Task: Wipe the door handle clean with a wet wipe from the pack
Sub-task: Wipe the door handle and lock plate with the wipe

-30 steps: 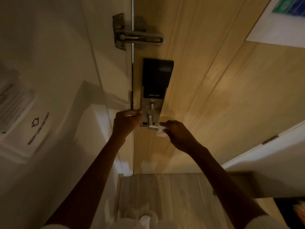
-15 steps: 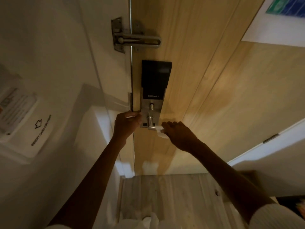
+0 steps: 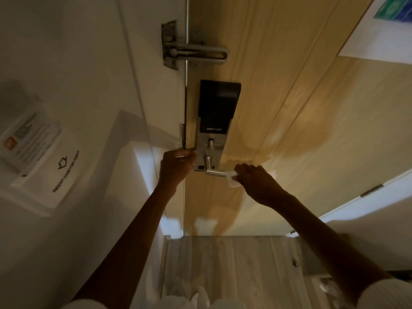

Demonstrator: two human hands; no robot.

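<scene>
A silver lever door handle (image 3: 213, 171) sticks out to the right from the metal plate of a black smart lock (image 3: 217, 108) on a light wooden door (image 3: 289, 108). My right hand (image 3: 258, 184) pinches a white wet wipe (image 3: 232, 179) against the free end of the lever. My left hand (image 3: 177, 167) rests on the door's edge beside the lock plate, fingers curled against it. The wipe pack is not in view.
A metal swing-bar door guard (image 3: 194, 53) sits above the lock. A card holder with an arrow sign (image 3: 60, 172) hangs on the white wall at left. A paper notice (image 3: 383, 30) is on the door at upper right. Pale wood floor (image 3: 223, 264) lies below.
My right hand has slid the wipe rightward along the lever to its end, uncovering most of the handle. My left hand has stayed at the door's edge.
</scene>
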